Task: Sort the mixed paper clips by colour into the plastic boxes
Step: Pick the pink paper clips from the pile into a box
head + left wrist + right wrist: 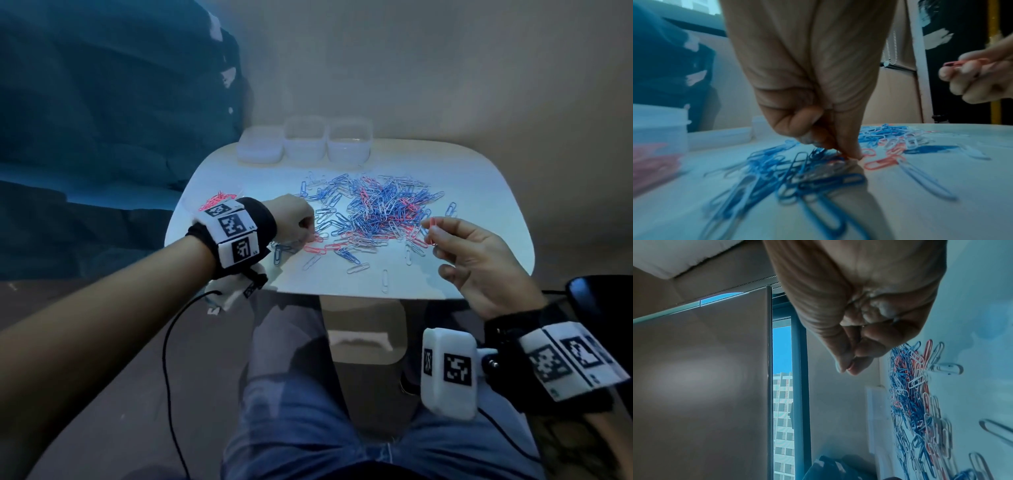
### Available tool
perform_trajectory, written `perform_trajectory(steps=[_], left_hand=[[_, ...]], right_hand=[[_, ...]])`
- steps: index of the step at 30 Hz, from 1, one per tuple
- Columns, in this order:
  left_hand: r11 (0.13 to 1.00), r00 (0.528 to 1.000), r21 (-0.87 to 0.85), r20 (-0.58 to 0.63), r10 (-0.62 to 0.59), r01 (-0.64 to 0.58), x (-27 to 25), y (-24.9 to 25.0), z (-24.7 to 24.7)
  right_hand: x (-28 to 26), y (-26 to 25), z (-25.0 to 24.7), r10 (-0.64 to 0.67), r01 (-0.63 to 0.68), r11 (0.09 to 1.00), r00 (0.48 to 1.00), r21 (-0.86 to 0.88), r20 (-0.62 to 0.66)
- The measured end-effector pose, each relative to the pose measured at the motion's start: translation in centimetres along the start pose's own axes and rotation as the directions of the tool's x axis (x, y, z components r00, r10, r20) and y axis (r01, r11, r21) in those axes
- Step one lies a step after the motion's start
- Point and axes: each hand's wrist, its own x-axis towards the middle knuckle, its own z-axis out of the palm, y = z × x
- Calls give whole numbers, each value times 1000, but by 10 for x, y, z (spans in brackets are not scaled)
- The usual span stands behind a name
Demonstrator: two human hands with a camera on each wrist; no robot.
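A mixed pile of blue, pink and white paper clips [373, 212] is spread over the white table [479, 192]. My left hand [310, 233] reaches down at the pile's left edge, and its curled fingertips [851, 152] pinch a pink clip [842, 156] lying on the table. My right hand [430, 229] hovers over the pile's right edge and pinches a few pink clips [432, 234] between thumb and fingers; the same pink clips [966, 62] show in the left wrist view. A clear box holding pink clips [219, 200] stands at the table's left, partly hidden behind my left wrist.
Two empty clear plastic boxes [305, 138] [349, 140] and a low white lid stack [259, 145] stand in a row at the table's far edge. Stray clips [385, 279] lie near the front edge. My knees are under the table.
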Motion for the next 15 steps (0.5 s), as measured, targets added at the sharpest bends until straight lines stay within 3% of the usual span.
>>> perform_trajectory(steps=[4, 15], left_hand=[[999, 1000, -38, -9, -2, 2, -4, -8, -3], [904, 993, -427, -95, -68, 22, -12, -21, -10]], right_hand=[[-1, 2, -3, 1, -1, 1000, 1000, -4, -18], [4, 6, 10, 25, -25, 999, 1000, 29, 2]])
